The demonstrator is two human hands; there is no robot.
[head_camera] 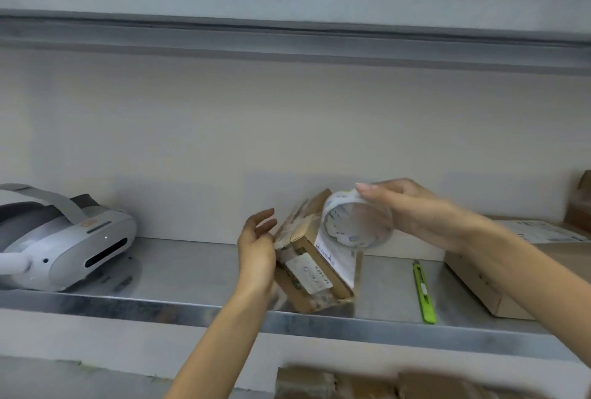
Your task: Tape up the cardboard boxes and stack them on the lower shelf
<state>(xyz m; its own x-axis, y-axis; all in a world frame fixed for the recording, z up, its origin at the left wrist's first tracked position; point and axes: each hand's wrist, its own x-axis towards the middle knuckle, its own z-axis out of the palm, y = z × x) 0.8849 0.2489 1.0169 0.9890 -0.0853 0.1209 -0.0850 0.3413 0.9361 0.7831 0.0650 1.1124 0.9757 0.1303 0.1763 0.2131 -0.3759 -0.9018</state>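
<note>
On the metal shelf [192,274], a white headset [64,238] sits far left. At centre a small cardboard box [315,270] stands tilted; the left hand [256,248], fingers spread, presses its side, while the right hand [412,210] grips a clear tape roll [356,226] above it. A green utility knife [423,293] lies nearby.
</note>
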